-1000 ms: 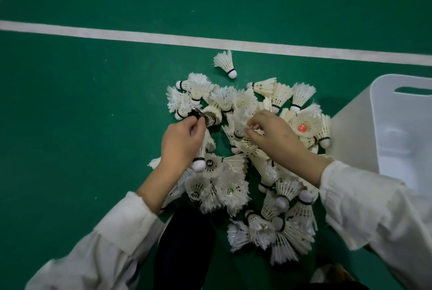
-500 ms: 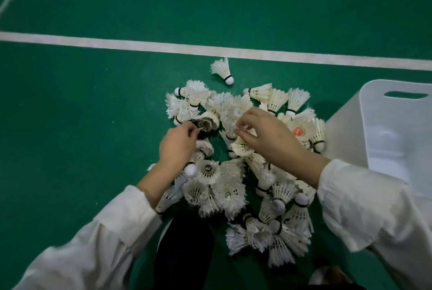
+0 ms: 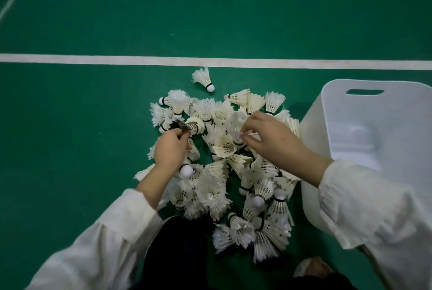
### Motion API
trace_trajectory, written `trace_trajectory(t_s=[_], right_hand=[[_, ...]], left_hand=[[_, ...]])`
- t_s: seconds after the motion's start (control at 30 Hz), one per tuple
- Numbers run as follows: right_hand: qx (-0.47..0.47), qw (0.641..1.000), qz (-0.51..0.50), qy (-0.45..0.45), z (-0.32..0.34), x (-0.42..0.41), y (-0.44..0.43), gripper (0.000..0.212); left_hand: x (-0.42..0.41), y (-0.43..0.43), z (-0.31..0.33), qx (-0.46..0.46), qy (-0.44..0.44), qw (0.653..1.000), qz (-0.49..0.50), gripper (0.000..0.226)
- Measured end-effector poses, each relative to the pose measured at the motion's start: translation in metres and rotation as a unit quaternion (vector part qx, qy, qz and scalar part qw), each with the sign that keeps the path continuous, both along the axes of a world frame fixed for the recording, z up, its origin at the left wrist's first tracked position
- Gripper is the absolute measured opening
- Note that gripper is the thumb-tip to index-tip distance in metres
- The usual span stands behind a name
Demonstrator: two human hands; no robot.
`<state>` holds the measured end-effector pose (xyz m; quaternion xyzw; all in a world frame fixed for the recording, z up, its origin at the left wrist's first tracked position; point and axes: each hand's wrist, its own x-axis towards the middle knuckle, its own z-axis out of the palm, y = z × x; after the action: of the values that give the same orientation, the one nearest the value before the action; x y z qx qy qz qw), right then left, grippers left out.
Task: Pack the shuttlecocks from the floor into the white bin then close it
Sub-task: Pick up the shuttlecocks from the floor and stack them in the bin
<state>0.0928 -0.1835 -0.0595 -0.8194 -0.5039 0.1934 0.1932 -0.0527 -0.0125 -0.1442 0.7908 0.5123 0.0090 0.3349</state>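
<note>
A heap of white shuttlecocks point(image 3: 210, 186) lay on the green floor point(image 3: 70, 126) directly in front of the person, reaching right up to the outer wall of the white bin point(image 3: 313, 144). The bin stood open at the right, with a handle slot point(image 3: 364, 92) cut in its far wall. The left hand point(image 3: 169, 151) sat at the left edge of the heap, its fingers curled round a shuttlecock point(image 3: 186, 170) whose white cork poked out on the near side of the fist. Its fingertips were against a dark-feathered shuttlecock point(image 3: 184, 127) at the far left of the heap. The right hand point(image 3: 268, 140) hung over the middle of the heap, thumb and forefinger pinching a thin feather point(image 3: 251, 134); which shuttlecock that feather belonged to could not be told. One stray shuttlecock point(image 3: 203, 78) lay apart on the far side, between the heap and the white court line point(image 3: 93, 58), its cork pointing right and near. Both arms wore pale sleeves point(image 3: 105, 243), and a dark trouser leg point(image 3: 177, 254) showed at the near edge, beside the heap.
</note>
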Motion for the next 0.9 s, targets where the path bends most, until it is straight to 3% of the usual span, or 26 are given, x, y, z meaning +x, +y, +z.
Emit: trace_trajectory(t_s=[0.2, 0.4, 0.53, 0.63, 0.9], right_hand=[[0.045, 0.998, -0.046, -0.009, 0.038, 0.022, -0.026, 0.018], [0.082, 0.981, -0.174, -0.035, 0.07, 0.065, -0.113, 0.013], [0.069, 0.963, -0.262, -0.016, 0.053, 0.09, -0.163, 0.013], [0.038, 0.956, -0.291, 0.004, 0.024, 0.107, -0.181, 0.016], [-0.065, 0.961, -0.267, 0.024, -0.062, 0.134, -0.153, 0.022]], left_hand=[[0.015, -0.023, 0.084, 0.109, -0.016, 0.973, -0.202, 0.017], [0.083, -0.082, 0.187, 0.184, -0.015, 0.888, -0.42, 0.021], [0.133, -0.131, 0.195, 0.207, -0.051, 0.852, -0.479, 0.018], [0.163, -0.16, 0.171, 0.179, -0.055, 0.867, -0.462, 0.018], [0.151, -0.201, 0.091, 0.089, -0.081, 0.929, -0.35, 0.017]])
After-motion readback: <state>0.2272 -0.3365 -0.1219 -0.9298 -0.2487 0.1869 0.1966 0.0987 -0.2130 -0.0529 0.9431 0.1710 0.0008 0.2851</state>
